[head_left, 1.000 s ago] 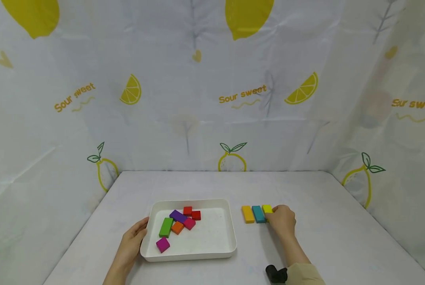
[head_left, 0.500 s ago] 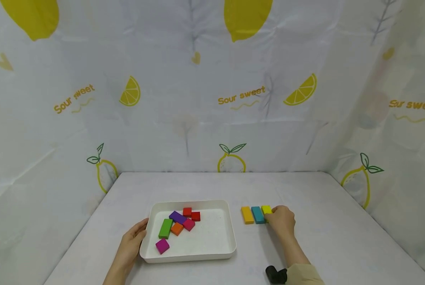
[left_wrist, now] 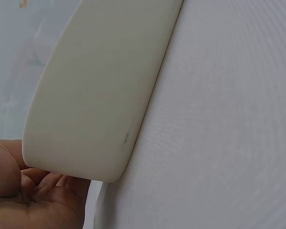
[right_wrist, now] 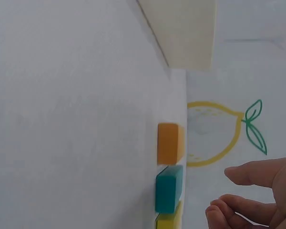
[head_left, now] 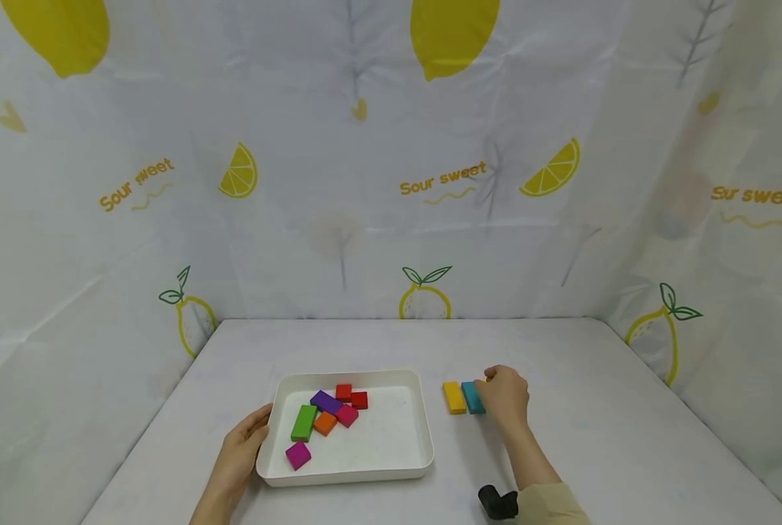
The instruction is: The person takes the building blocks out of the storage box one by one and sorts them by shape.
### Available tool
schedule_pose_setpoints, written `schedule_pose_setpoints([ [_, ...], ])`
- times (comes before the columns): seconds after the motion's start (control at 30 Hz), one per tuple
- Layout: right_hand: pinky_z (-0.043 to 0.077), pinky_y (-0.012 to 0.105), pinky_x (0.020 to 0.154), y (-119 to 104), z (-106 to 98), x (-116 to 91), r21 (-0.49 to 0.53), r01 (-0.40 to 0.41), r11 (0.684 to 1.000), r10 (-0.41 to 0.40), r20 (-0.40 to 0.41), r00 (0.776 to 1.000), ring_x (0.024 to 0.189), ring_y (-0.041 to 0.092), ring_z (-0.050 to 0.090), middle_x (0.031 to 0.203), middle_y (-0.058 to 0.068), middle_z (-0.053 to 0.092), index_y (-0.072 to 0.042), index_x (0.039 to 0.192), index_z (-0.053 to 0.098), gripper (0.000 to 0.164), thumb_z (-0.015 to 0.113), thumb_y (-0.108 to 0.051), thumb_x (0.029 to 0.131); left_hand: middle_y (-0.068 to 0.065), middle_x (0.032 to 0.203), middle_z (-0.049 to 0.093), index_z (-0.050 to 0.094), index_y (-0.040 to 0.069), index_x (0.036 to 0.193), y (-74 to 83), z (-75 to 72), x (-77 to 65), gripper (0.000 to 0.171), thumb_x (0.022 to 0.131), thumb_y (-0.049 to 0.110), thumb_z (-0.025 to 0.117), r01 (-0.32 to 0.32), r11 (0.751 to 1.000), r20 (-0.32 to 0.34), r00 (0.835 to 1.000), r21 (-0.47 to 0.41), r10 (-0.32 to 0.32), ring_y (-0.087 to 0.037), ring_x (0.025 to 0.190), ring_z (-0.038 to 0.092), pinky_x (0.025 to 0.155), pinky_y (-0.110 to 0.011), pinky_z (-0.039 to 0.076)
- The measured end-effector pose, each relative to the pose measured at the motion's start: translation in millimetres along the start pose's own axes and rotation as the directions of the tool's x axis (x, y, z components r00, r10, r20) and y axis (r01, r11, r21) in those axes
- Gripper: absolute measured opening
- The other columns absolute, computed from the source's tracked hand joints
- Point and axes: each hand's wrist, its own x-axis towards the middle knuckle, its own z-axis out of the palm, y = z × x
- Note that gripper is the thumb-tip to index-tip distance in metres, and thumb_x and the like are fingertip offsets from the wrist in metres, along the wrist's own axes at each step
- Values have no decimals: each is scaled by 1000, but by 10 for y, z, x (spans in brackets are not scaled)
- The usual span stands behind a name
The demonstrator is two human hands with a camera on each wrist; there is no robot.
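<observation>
My left hand (head_left: 236, 445) touches the left wall of a shallow white tray (head_left: 391, 467), its fingers and thumb against the outside. In the left wrist view the hand (left_wrist: 43, 200) is at the tray's corner, fingertips hidden behind the wall. My right hand (head_left: 507, 397) hovers over the right end of a row of three blocks, thumb and fingers apart with nothing between them. The row has an orange-yellow block (head_left: 454, 398), a teal block (head_left: 473, 398) and a yellow block (right_wrist: 168, 222), mostly covered by the hand in the head view.
Inside the tray lie several wooden blocks, among them a green block (head_left: 304, 423), a purple block (head_left: 326, 402), an orange block (head_left: 325, 424) and a magenta block (head_left: 298, 456). A white cloth with lemon prints (head_left: 338, 240) surrounds the white tabletop (head_left: 561, 437).
My right hand has left its place beside the yellow block and moved up and left over it, toward the teal block. My left hand stays at the tray.
</observation>
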Motion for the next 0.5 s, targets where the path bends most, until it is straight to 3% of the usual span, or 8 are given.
schedule_pose_setpoints([
  [0.5,63,36,72,-825,396,-228,217,107,970,-121,53,991,86,27,68,96,18,74,3,103,73,27,74,-14,82,-31,156,33,29,-4,152,-8,3,3,49,105,7,34,0,1000,-3,1000,-3,0,-38,146,33,114,-32,44],
])
